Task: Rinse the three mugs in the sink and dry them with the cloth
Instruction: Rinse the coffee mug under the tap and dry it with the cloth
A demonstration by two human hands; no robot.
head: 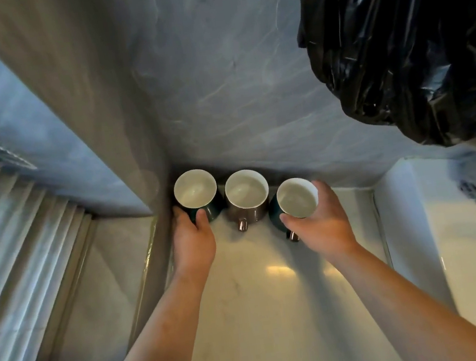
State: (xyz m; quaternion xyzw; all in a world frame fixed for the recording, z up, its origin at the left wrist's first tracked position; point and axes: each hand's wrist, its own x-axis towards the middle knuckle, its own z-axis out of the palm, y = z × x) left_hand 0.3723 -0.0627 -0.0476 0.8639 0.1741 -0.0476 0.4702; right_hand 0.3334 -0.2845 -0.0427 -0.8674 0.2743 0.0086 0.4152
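Pale glossy stone countertop [264, 314] runs from the person back to a grey-blue mottled wall [231, 74]. On the left it is bounded by a grey projecting wall corner [83, 110], and on the right by a raised white edge. Open counter lies between and below the two forearms.

Beyond the right edge is a white glossy basin-like surface [470, 254]; cannot tell if it is the sink. A crumpled black plastic bag [409, 34] hangs over the upper right, above that white surface and well apart from the mugs. Grey vertical-slat blinds [10, 243] are far left, past the corner.

Three mugs stand in a row at the back of the counter, close against the wall, mouths up.
- The dark green mug with white inside [195, 191] sits tight in the corner. The left hand [193, 238] grips it, thumb curled on its near side, other fingers hidden behind it.
- The brown metallic mug with white inside [246, 193] is in the middle, just beside both others, with its shiny handle pointing toward the person. No hand touches it.
- The second dark green mug with white inside [296, 198] is rightmost and slightly nearer. The right hand [322, 220] grips it near the rim, thumb on the near side, fingers round the far right. Cannot tell if it is lifted.

Only white glaze shows inside all three.
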